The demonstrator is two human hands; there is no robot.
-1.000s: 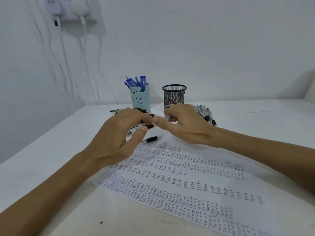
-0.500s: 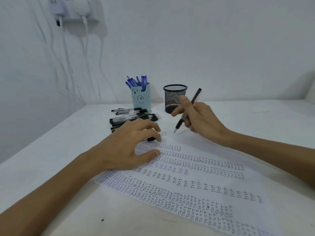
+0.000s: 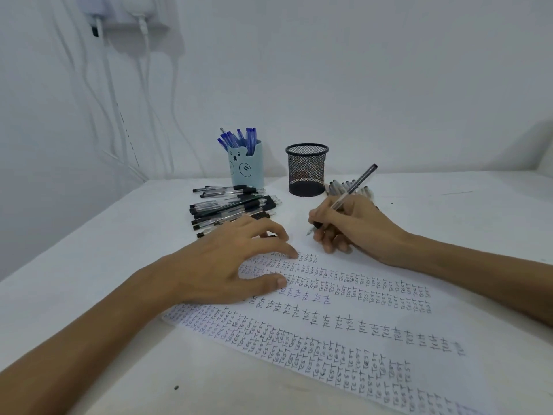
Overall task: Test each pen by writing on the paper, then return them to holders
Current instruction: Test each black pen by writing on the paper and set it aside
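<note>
My right hand grips a clear black-ink pen in a writing hold, its tip just above the top edge of the paper. The sheet is covered with rows of the handwritten word TEST. My left hand rests flat on the paper's left part, fingers spread. A pile of black pens lies behind my left hand. A light blue bear holder has several blue pens in it. An empty black mesh holder stands to its right.
More clear pens lie on the table behind my right hand, right of the mesh holder. White cables hang down the wall at the back left from a socket with chargers. The white table meets walls behind and left.
My right hand has brought the pen down from a raised tilt to the paper's top edge. My left hand has settled flat on the sheet and slid slightly toward me.
</note>
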